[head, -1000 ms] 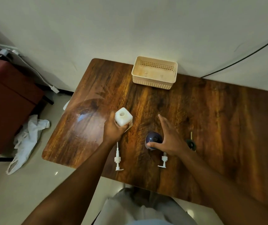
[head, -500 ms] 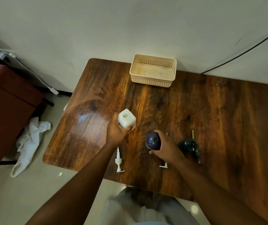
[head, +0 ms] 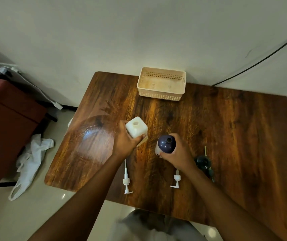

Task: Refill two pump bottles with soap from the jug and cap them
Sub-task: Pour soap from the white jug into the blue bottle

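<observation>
My left hand [head: 125, 142] grips a white square bottle [head: 136, 129] with an open neck, held upright near the table's middle. My right hand [head: 178, 153] is wrapped around a dark purple round bottle [head: 166, 144], also uncapped and upright. Two white pump heads lie on the wooden table [head: 235, 136] near its front edge: one pump [head: 126, 180] below my left wrist, the other pump [head: 176, 180] partly under my right wrist. A dark pump bottle [head: 202, 161] stands just right of my right hand, with a thin tube sticking out behind it.
A beige perforated basket [head: 162, 84] sits at the table's far edge against the wall. A dark red cabinet [head: 8, 122] stands to the left, with a white plastic bag [head: 29, 162] on the floor beside it. A black cable [head: 261, 60] runs along the wall.
My right hand closed around the purple bottle and now holds it firmly. The dark bottle to its right came into view. My left hand kept its hold on the white bottle.
</observation>
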{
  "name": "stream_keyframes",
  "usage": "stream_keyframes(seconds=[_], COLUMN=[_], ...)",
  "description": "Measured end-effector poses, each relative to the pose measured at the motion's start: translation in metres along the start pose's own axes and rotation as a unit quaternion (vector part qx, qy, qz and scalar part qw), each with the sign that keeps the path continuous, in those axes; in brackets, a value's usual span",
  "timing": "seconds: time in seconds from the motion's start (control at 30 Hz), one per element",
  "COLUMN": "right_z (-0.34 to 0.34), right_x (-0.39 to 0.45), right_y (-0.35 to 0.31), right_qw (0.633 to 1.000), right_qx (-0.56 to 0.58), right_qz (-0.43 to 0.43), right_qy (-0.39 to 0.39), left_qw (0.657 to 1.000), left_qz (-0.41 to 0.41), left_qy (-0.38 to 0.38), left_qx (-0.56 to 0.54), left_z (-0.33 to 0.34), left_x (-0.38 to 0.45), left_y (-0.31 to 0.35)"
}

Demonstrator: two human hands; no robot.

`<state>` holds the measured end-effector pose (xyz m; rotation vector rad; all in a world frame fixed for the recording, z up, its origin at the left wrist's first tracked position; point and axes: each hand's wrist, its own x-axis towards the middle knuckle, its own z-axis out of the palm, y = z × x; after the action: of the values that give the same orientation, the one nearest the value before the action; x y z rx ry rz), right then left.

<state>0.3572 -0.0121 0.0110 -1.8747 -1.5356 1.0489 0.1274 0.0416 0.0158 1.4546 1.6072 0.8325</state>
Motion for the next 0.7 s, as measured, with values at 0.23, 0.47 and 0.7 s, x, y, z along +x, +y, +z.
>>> stream_keyframes(seconds=[0.23,0.47,0.7], right_z=[-0.068,-0.132,-0.184], right_x=[0.023,0.025,0.020], right_y=[-0.066,-0.133,-0.187], right_qw=[0.993,0.976,0.960], right_qx=[0.098,0.181,0.202], right_qz=[-0.059,-0.106,-0.166], right_qy=[0.035,0.058,0.100], left_qw=[0.996,0.990,0.967], left_qz=[0.088,0.139,0.249], left_qy=[-0.009,-0.008,-0.049], left_qx=[-0.009,0.006,0.026], left_z=[-0.034,-0.066,-0.099], left_x=[0.028,0.043,0.045], left_y=[0.068,0.155,0.242])
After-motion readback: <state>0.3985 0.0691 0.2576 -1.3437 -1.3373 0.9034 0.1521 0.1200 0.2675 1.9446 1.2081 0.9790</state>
